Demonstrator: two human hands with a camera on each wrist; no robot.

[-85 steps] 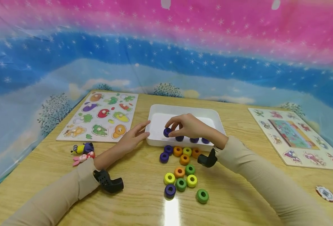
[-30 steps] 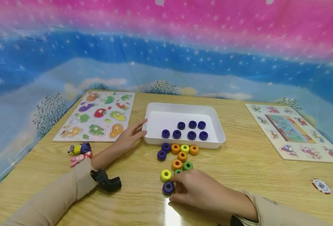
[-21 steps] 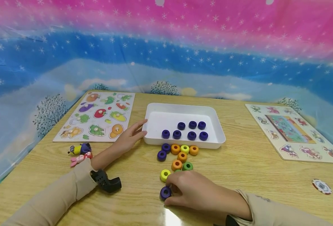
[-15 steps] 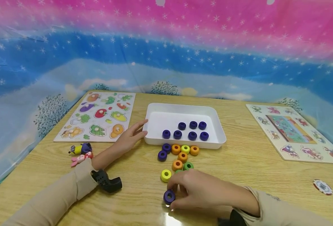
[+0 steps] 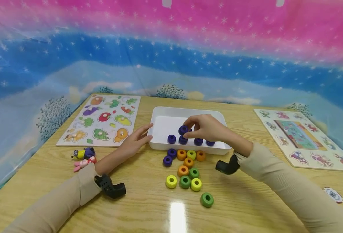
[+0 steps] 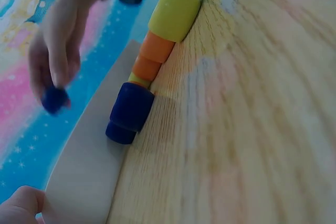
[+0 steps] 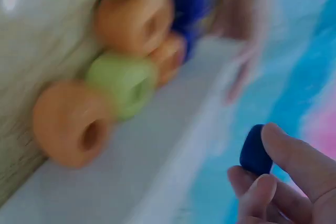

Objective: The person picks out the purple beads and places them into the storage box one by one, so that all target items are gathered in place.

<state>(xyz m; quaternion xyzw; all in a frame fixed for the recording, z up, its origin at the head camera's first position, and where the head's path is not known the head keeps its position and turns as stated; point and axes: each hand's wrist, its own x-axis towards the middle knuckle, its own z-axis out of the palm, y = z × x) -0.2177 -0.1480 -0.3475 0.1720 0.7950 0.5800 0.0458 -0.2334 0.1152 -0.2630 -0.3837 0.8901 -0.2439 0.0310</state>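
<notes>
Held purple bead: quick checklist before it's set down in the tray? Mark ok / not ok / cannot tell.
1. Grip: ok, right hand pinches the purple bead between thumb and fingers.
2. Bead over white tray: ok.
3. Tray steadied: ok, left hand has its fingertips at the left end.
4. Back-row spacing: cannot tell, right hand blocks that area.
5. All other purple beads in the tray: not ok, two purple beads sit on the table in front.

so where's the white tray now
In the head view, the white tray sits just right of centre, the left hand at its left end, the right hand over it.
</notes>
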